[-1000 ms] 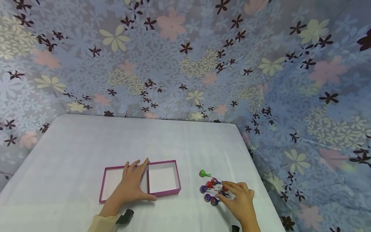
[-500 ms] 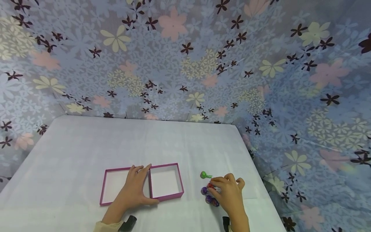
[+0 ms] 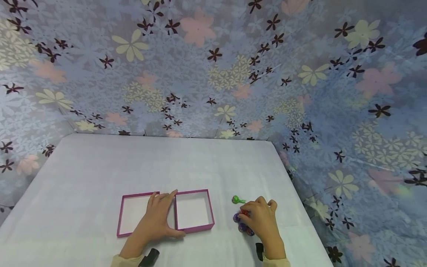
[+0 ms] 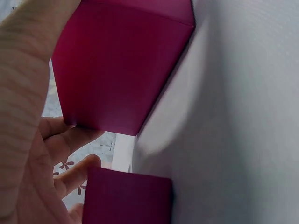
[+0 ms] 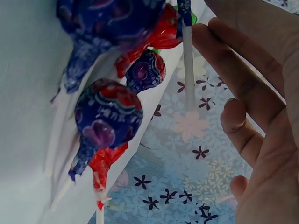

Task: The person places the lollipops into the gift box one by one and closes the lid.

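Observation:
My left hand (image 3: 155, 218) spans the near-left end of the right-hand magenta box (image 3: 211, 211), thumb on its front wall and fingers at its back edge; the left wrist view shows fingers behind the magenta walls (image 4: 121, 70). Under that hand lies a second open magenta-rimmed box (image 3: 121, 215). My right hand (image 3: 261, 220) is over a cluster of wrapped lollipops and pinches the white stick of one blue-wrapped lollipop (image 5: 188, 70), whose head is outside the right wrist view. Purple lollipops (image 3: 242, 227), a red one (image 3: 245, 212) and a green one (image 3: 235, 199) lie around the fingertips.
Both boxes stand side by side on a white-covered table (image 3: 166, 163), left of the lollipops. Floral cloth (image 3: 200, 74) hangs behind the table and along its right side. Several lollipops (image 5: 110, 112) lie close together with their sticks crossing.
My right hand has moved left and slightly away from me over the lollipops, its fingers now close together among them. The left hand stays at the boxes, which have barely shifted in view.

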`<act>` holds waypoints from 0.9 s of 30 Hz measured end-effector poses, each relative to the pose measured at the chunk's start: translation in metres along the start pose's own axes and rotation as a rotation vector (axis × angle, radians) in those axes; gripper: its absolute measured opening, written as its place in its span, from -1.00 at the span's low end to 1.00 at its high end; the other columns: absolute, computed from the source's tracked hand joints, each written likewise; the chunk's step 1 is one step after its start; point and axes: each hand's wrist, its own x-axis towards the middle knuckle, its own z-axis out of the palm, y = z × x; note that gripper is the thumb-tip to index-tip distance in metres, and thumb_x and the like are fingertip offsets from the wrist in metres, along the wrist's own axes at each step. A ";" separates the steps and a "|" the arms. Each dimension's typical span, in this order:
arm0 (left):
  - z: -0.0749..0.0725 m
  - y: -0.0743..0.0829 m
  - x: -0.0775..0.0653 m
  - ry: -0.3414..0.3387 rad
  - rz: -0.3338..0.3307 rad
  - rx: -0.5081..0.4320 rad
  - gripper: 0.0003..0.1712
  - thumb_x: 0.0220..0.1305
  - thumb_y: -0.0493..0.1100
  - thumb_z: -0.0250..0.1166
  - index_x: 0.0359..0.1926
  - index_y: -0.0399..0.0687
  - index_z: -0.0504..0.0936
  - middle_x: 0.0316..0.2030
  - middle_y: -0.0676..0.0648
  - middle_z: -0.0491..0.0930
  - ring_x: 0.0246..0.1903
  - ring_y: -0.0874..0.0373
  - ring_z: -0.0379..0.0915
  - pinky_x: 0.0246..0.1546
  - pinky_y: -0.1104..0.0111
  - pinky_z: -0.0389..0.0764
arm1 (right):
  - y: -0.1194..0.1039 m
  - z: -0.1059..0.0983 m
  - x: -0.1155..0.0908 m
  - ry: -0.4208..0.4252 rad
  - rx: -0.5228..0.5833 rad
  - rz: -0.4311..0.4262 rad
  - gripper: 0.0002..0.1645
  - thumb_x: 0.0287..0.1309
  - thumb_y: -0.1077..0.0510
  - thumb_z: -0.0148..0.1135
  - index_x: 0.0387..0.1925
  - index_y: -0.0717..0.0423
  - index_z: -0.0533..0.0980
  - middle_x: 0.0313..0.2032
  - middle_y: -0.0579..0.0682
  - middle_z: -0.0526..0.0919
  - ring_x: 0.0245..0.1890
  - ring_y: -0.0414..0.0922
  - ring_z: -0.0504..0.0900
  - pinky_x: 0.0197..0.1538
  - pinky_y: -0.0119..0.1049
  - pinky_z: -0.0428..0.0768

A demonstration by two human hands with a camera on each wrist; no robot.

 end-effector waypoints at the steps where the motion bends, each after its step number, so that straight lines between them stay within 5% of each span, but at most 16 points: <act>1: -0.001 0.000 0.000 0.000 -0.011 0.005 0.62 -0.56 0.50 0.63 0.53 -0.13 0.16 0.27 -0.14 0.49 0.31 -0.17 0.26 0.47 -0.20 -0.17 | 0.001 0.000 0.002 0.001 0.004 -0.008 -0.70 -0.22 -0.03 0.67 -0.33 -0.14 0.79 -0.32 -0.23 0.78 -0.31 -0.21 0.36 0.01 0.19 0.10; 14: 0.001 0.002 0.002 -0.019 0.005 0.061 0.62 -0.55 0.54 0.60 0.53 -0.13 0.16 0.31 -0.14 0.49 0.34 -0.16 0.27 0.45 -0.28 -0.18 | 0.014 0.001 -0.003 0.006 -0.014 0.036 -0.64 -0.17 -0.06 0.65 -0.26 -0.09 0.79 -0.19 -0.17 0.78 -0.22 -0.14 0.43 -0.04 0.16 0.12; 22: 0.006 0.005 -0.008 -0.072 -0.036 0.026 0.62 -0.51 0.51 0.61 0.54 -0.15 0.14 0.33 -0.14 0.45 0.36 -0.18 0.24 0.45 -0.29 -0.22 | 0.015 0.007 -0.010 -0.099 0.007 0.167 -0.69 -0.11 0.00 0.63 -0.24 -0.11 0.78 -0.18 -0.20 0.76 -0.17 -0.14 0.47 0.05 0.22 0.12; 27: 0.007 0.008 -0.005 -0.051 -0.023 0.042 0.61 -0.49 0.50 0.61 0.54 -0.14 0.12 0.33 -0.13 0.45 0.36 -0.17 0.24 0.45 -0.27 -0.19 | 0.018 0.008 -0.009 -0.049 -0.016 0.168 -0.72 -0.16 0.00 0.65 -0.31 -0.15 0.79 -0.26 -0.22 0.74 -0.21 -0.15 0.45 0.03 0.18 0.14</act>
